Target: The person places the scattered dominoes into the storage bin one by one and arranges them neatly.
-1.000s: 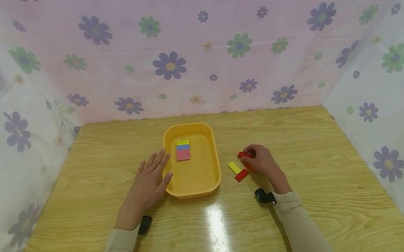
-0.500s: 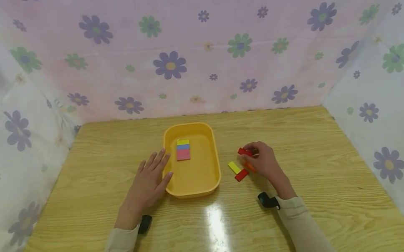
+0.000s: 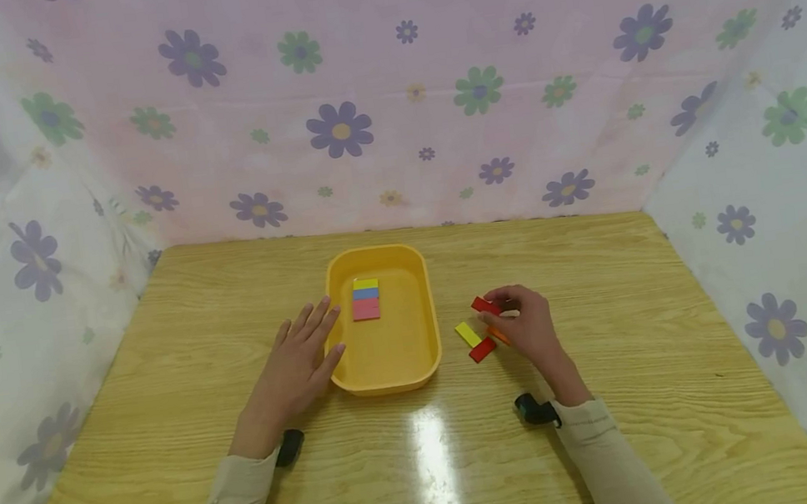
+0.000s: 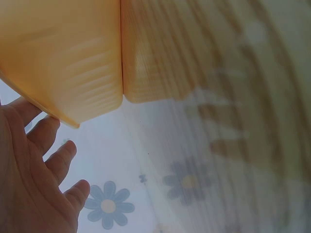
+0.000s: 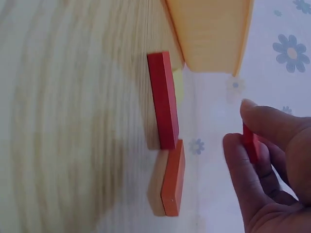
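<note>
My right hand (image 3: 531, 327) pinches a small flat red block (image 3: 484, 305) between thumb and fingers; the right wrist view shows this red block (image 5: 250, 144) raised off the table. Below the hand lie an orange block (image 3: 499, 335), partly covered by the fingers, another red block (image 3: 483, 350) and a yellow block (image 3: 468, 334). My left hand (image 3: 295, 368) is spread with straight fingers over the left rim of a yellow plastic tray (image 3: 390, 388). Inside the tray, a yellow block (image 3: 365, 284), a blue block (image 3: 366, 293) and a pink piece (image 3: 366, 309) sit in a close row.
Everything stands on a wood-grain table (image 3: 227, 290). Flower-print cloth (image 3: 392, 161) hangs behind it and along both sides. A dark wrist camera (image 3: 534, 409) sticks out at the right wrist, and another camera (image 3: 290, 448) at the left.
My right hand has picked up the red block, raising it off the table and shifting slightly left, with more of its end showing. The left hand and tray have stayed put.
</note>
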Available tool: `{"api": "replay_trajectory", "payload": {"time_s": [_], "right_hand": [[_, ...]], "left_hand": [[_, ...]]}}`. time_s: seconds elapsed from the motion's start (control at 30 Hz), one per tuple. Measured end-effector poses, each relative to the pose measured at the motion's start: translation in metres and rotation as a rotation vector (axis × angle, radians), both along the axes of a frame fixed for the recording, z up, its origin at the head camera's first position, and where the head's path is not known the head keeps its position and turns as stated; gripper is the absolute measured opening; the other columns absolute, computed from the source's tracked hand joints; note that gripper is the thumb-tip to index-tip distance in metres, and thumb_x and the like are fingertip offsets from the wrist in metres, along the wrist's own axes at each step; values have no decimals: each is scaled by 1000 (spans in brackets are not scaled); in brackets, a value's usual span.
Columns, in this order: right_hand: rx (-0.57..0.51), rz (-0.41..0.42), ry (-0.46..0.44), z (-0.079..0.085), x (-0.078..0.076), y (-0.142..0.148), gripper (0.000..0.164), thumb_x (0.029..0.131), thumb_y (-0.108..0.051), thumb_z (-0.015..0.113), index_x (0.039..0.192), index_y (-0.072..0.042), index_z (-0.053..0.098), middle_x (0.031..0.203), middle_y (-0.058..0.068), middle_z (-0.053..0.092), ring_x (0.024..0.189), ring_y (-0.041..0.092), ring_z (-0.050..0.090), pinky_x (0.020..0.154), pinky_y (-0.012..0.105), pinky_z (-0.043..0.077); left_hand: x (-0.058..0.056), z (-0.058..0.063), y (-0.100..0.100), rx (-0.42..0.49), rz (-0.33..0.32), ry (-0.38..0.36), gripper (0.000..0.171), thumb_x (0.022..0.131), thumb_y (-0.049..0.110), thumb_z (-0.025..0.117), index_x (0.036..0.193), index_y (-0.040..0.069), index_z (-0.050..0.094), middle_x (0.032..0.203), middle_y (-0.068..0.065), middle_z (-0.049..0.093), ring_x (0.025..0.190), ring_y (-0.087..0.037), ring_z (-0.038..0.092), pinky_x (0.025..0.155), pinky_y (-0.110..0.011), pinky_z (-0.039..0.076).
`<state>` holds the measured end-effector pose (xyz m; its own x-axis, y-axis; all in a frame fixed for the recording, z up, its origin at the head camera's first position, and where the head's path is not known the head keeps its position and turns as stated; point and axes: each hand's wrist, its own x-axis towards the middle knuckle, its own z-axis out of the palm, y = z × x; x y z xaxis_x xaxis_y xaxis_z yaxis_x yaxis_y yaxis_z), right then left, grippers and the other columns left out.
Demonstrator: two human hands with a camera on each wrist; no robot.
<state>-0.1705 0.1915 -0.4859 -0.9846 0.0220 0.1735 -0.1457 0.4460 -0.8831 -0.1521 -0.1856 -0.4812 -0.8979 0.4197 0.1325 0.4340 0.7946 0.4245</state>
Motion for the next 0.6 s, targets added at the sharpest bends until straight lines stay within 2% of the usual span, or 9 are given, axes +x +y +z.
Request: {"api": "replay_trajectory", "payload": {"time_s": [0.13,0.37,0.6], "right_hand": [[-93,-27,31,-2,2,-4,25,83,-4,84,105,3,75,102,22,71,89,30,70,72,17,56],[-225,-53,3,-3,5,-14,28,80,-3,86,105,3,76,105,19,72,86,17,71,73,23,61],[-412,-43,-26,-3,11,-27,36,81,2,84,112,14,70,102,17,73,84,13,74,75,28,62]], "left_hand": [[0,1,0,-1,0,-1,63,108,42,46,162,14,29,170,-6,20,156,-35,17,122,-65,11],[0,0,0,-3,0,6,63,108,41,46,162,13,30,170,-6,21,156,-35,17,122,-65,12],[0,-1,0,-1,2,11,62,108,41,46,161,13,31,169,-7,22,156,-36,19,122,-65,12]]}}
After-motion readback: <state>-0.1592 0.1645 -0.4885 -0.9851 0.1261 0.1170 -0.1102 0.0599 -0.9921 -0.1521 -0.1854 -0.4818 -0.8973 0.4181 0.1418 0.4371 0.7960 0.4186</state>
